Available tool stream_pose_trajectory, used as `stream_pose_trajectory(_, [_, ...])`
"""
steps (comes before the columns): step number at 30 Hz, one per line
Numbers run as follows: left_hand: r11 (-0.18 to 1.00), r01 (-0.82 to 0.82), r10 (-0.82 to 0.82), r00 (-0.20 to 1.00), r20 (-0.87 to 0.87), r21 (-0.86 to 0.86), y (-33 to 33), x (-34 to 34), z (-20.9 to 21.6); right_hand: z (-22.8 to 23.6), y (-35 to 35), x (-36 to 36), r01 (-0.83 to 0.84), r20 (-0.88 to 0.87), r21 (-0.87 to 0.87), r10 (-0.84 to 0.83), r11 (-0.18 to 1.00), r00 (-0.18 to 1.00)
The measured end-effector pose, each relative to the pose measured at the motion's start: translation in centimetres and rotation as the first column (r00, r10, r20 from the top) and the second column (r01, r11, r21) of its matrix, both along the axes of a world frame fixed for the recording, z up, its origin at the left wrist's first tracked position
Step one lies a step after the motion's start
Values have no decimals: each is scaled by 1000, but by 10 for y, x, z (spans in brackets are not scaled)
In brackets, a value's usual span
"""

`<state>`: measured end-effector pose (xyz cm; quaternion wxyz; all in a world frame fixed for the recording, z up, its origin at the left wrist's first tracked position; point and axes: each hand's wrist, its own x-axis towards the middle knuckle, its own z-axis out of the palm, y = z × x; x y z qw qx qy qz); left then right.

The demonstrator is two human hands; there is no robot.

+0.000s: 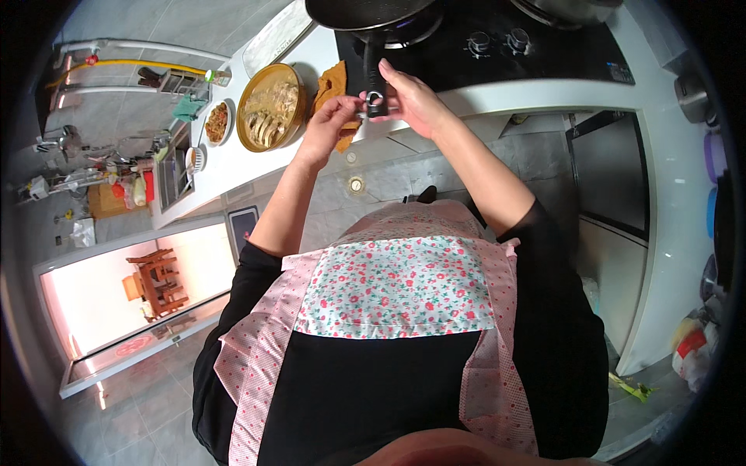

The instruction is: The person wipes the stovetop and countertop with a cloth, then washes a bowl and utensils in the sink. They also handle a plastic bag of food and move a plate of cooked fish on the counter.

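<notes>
A black frying pan [369, 14] sits on the hob at the top, its black handle [373, 74] reaching over the counter's front edge. My right hand [416, 101] is around the handle from the right, thumb along its side; its other fingers are partly hidden behind the handle. My left hand [332, 123] is closed in a pinch beside the ringed handle end, fingertips close to it. Whatever small thing these fingertips hold, if any, cannot be made out. Left of that hand lie a brown cloth [330, 84] and a yellow-brown bowl [247, 116] with pale sliced food in sauce.
A white plate of chopped food [218, 123] stands left of the bowl, near the sink [172, 182]. Control knobs [479, 43] are on the black hob [559, 66]. A lidded pot [567, 9] stands at the far right. Below the white counter edge are grey floor tiles.
</notes>
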<state>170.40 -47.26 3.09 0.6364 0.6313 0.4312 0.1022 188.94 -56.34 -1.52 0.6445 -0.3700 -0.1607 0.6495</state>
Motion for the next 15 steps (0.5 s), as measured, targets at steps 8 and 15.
stream_pose_trajectory(8, [458, 600, -145, 779, -611, 656, 20, -23, -119, 5, -47, 7, 125, -218, 3, -121, 992, 968])
stream_pose_trajectory(15, [410, 404, 26, 891, -453, 818, 24, 19, -148, 16, -84, 18, 256, -44, -50, -258, 965, 965])
